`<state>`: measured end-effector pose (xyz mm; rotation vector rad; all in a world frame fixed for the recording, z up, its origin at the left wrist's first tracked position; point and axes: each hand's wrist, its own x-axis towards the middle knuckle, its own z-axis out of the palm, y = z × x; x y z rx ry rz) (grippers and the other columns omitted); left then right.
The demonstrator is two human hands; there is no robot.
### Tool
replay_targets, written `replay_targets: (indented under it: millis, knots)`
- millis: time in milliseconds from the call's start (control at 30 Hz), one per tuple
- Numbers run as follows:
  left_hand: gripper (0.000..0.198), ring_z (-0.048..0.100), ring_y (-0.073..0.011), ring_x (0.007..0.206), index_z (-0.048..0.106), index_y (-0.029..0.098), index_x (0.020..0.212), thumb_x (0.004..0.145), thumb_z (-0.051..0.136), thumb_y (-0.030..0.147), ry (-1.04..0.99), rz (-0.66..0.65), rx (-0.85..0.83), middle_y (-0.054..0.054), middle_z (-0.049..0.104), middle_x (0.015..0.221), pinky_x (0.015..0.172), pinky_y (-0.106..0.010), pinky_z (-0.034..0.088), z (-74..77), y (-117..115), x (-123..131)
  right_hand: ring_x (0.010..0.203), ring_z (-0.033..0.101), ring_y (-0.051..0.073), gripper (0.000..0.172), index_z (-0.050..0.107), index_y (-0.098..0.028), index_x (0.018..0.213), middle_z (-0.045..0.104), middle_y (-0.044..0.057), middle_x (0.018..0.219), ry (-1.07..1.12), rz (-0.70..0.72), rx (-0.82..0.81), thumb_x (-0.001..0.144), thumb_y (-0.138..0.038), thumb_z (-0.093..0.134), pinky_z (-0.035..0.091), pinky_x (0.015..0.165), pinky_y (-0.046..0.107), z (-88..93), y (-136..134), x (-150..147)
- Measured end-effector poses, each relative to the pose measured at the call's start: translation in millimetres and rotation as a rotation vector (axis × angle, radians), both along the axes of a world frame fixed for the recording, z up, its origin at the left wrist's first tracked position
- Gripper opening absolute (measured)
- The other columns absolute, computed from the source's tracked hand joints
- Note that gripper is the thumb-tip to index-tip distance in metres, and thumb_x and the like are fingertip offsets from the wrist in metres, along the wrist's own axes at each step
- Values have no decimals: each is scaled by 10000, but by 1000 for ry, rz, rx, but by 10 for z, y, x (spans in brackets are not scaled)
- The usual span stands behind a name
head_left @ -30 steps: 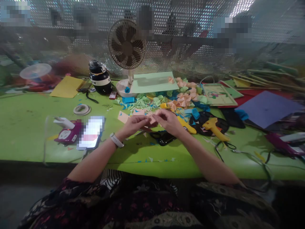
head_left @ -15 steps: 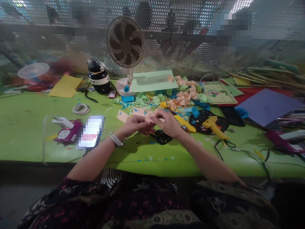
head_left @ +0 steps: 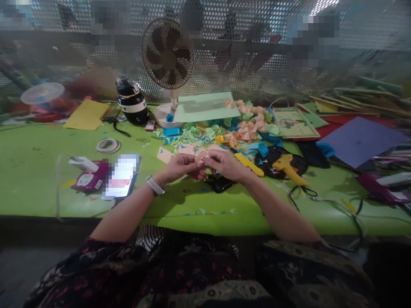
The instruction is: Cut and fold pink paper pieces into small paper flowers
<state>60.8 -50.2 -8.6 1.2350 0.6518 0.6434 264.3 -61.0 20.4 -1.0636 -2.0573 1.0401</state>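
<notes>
Between my two hands is a small peach paper piece point(head_left: 201, 157), pinched from both sides. My left hand point(head_left: 183, 166), with a white band on its wrist, has thumb and fingers closed on the paper's left edge. The fingers of my right hand point(head_left: 223, 164) are bent round its right side and partly hide it. Flat peach paper pieces point(head_left: 165, 155) lie just behind my hands. Beyond them spreads a heap of green paper cuttings point(head_left: 192, 136) and curled peach paper petals point(head_left: 248, 130). A yellow cutter point(head_left: 248, 164) lies right of my right hand, and a dark object point(head_left: 223, 185) sits beneath it.
A yellow glue gun point(head_left: 289, 169) rests on a black round mat at right, its cord trailing forward. To the left are a phone point(head_left: 122, 177), a purple power socket point(head_left: 91, 177) and a tape roll point(head_left: 108, 146). A fan point(head_left: 168, 60) and a black bottle point(head_left: 132, 102) stand behind.
My right hand has turned slightly, its fingers lower and more folded over the peach paper. Both hands stay together in about the same place. The whole view has shifted a little.
</notes>
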Motion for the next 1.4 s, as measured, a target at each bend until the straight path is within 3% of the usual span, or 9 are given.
replay_targets:
  millis: [133,233,400,800,967,1067,1167,1333,1400]
  knots:
    - [375,745,-163,658,661,115,761,740,824,452,-15,10,12,-105,773,769,624,-255,618,15,7,-25,568,518,109,321,531,-195,710,551,-19,635,47,87,-238,899,-449,582,412,565,265,98,-4,64]
    - [360,750,-175,667,644,121,732,746,820,435,-20,12,13,-113,776,786,598,-253,613,12,8,-34,560,532,104,320,533,-191,708,563,-19,636,19,117,-306,882,-447,615,414,553,258,131,-6,90]
    - [327,741,-166,641,681,121,838,758,813,410,-12,0,51,-102,771,762,606,-255,614,22,3,-38,545,496,98,295,516,-193,716,538,-33,590,1,76,-208,911,-409,567,376,549,253,103,-12,56]
    - [352,716,-155,588,657,130,745,740,822,440,48,49,112,-88,753,702,579,-252,602,76,31,-79,537,464,96,392,512,-192,671,525,-35,562,-21,65,-106,901,-500,585,343,546,254,150,6,101]
    - [347,727,-142,637,682,153,825,750,797,471,-26,270,127,-53,758,753,565,-209,581,95,99,-137,517,477,89,355,521,-192,682,543,-34,560,81,-63,-122,905,-456,602,381,552,254,133,39,139]
    - [387,758,-178,749,692,162,928,739,805,481,-24,272,141,-61,771,865,575,-216,586,72,81,-99,537,504,93,376,534,-188,673,570,-21,570,44,-38,-115,903,-474,613,408,566,256,120,3,93]
    - [359,760,-181,759,683,151,861,743,809,466,32,286,183,-65,765,828,574,-202,567,51,47,-44,552,525,97,401,569,-181,689,592,-14,591,17,-2,-83,874,-528,644,422,554,253,154,11,148]
    - [386,746,-143,713,588,170,800,742,807,482,-44,532,94,-57,774,850,480,-143,474,101,68,-20,596,549,111,277,619,-191,827,607,-11,656,202,-327,43,833,-456,697,465,601,273,233,210,522]
    - [400,739,-134,696,556,176,777,727,819,473,-65,607,59,-49,772,842,477,-142,465,124,89,-24,653,576,129,209,637,-188,849,639,9,724,114,-304,18,824,-387,694,472,644,291,217,285,581]
